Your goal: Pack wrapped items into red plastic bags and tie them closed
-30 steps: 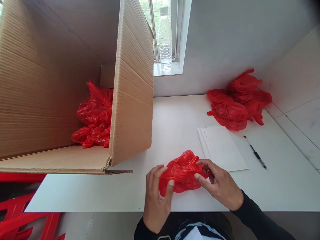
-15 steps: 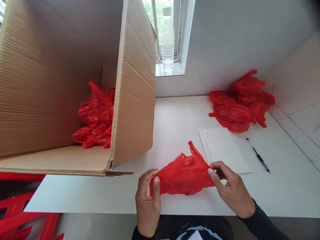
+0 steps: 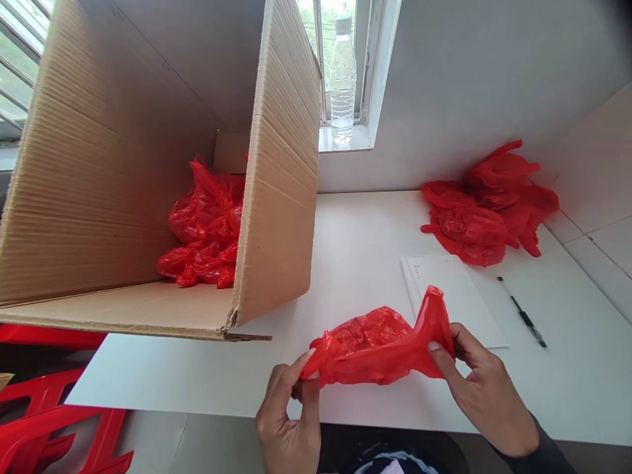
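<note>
White desk [image 3: 355, 250] against a grey wall, seen from above. Nearest, the left hand [image 3: 286, 421] pinches one end of a red plastic bag [image 3: 380, 345] between thumb and fingers, while the right hand [image 3: 486, 395] grips the opposite end, which stands up as a bunched tail; the bag is stretched between them just above the desk edge. Thin, crinkled film of this kind is judged very light, limp and somewhat slippery, so best held by its gathered ends. Beyond lie a sheet of paper [image 3: 457, 296] and a pen [image 3: 528, 321]. Left, an open cardboard box [image 3: 276, 217] holds similar bags [image 3: 205, 227]; farther right, another red pile [image 3: 488, 204]; on the sill, a water bottle [image 3: 342, 72].
</note>
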